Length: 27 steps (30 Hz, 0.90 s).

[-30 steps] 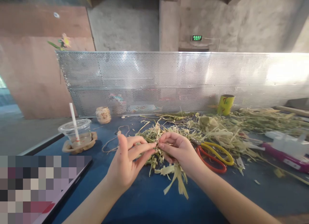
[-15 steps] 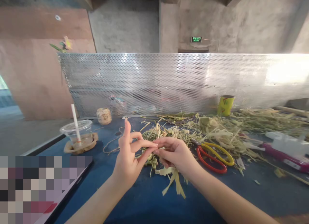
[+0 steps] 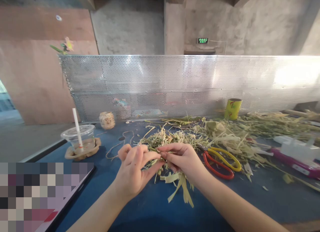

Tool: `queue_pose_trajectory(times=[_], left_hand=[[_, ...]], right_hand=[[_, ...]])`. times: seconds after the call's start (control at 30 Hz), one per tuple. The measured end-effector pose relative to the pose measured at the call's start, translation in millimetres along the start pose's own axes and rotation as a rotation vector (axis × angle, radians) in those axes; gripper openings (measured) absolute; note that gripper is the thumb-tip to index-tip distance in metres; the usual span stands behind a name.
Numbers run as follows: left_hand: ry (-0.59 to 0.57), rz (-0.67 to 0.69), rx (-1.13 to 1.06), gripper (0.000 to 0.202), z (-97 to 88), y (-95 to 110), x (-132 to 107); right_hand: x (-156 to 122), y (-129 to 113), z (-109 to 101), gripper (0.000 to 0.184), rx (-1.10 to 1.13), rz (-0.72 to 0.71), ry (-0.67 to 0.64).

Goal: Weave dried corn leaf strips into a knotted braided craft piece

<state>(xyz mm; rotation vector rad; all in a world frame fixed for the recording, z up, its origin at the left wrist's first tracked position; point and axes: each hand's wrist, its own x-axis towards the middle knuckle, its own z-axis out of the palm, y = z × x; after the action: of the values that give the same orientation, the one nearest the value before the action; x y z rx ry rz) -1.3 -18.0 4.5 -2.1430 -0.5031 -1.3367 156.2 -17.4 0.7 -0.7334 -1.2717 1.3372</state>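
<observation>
My left hand (image 3: 132,170) and my right hand (image 3: 183,158) meet fingertip to fingertip above the blue tabletop. Thumb and forefinger of each are pinched together. Whatever lies between them is too small and too covered to name. Behind and beneath the fingers spreads a heap of dried, pale green plant strips (image 3: 175,136), with a few broad husk-like strips (image 3: 185,192) hanging toward me below my right hand. Scissors (image 3: 208,165) with one red and one yellow handle lie just right of my right hand.
A lidded plastic cup (image 3: 85,142) with a straw sits in a cardboard holder at left, near a small jar (image 3: 107,120) and loose string (image 3: 113,147). A yellow-green tube (image 3: 233,109), more dried stalks (image 3: 265,125) and a purple glue gun (image 3: 295,163) are at right. A perforated metal screen (image 3: 160,81) stands behind.
My left hand's raised finger has come down and its other fingers have curled in. Both hands stay together in nearly the same place. The view has shifted very slightly.
</observation>
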Motion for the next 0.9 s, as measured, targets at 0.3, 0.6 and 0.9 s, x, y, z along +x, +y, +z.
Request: queue_pose_trajectory(times=[0.3,0.6,0.9], left_hand=[[0.010,0.032,-0.022,0.084,1.4,-3,-2],[-0.013,0.070,-0.118,0.084,7.2,-3,-6],[-0.058,-0.049,-0.218,0.091,11.0,2,-5]], right_hand=[[-3,-5,1,0.024,-0.003,0.050,0.004],[3,1,0,0.019,-0.032,0.061,0.070],[5,4,0,0.021,-0.112,0.040,0.092]])
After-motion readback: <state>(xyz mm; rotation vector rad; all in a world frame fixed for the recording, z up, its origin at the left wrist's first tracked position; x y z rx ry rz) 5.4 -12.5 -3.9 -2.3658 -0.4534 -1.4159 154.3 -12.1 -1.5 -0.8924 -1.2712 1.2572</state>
